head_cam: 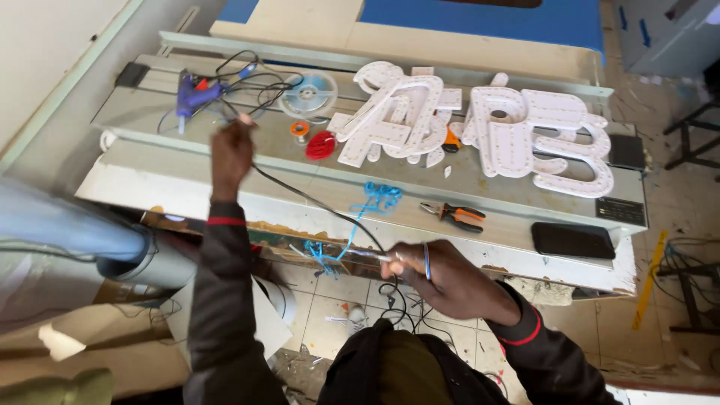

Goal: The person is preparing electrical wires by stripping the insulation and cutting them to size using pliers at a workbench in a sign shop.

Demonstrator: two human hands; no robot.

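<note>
A view from above onto a long, pale, scuffed workbench (pixel 187 184), seen from a camera on the head of a person in dark sleeves with red trim.

At the far left, a grey pipe (pixel 82 236) runs below the bench edge. Above it on the bench lies a blue glue gun (pixel 191 95) among loops of thin dark cord.

The left hand (pixel 231 150) is stretched out over the bench near the glue gun, fingers closed around a thin black cable (pixel 315 201). The cable is slim, dark and glossy. It runs from that hand down and to the right in a slack line across the front of the bench to the right hand, then drops off the edge into tangled loops above the tiled floor.

Just right of the left hand sit a clear reel (pixel 309 94), a small orange tape roll (pixel 300 130) and a red coil of wire (pixel 321 145).

At the middle of the bench lie large white sign shapes (pixel 480 124) dotted with rows of small lights. In front of them a bunch of blue wire (pixel 379 196) trails over the bench edge, and orange-handled pliers (pixel 457 215) lie just to its right.

The right hand (pixel 442 277) is at the near edge of the bench, fingers pinched on the black cable, with a strand of blue wire looped over one finger.

Farther right, a black phone (pixel 574 240) lies flat near the front edge.
</note>
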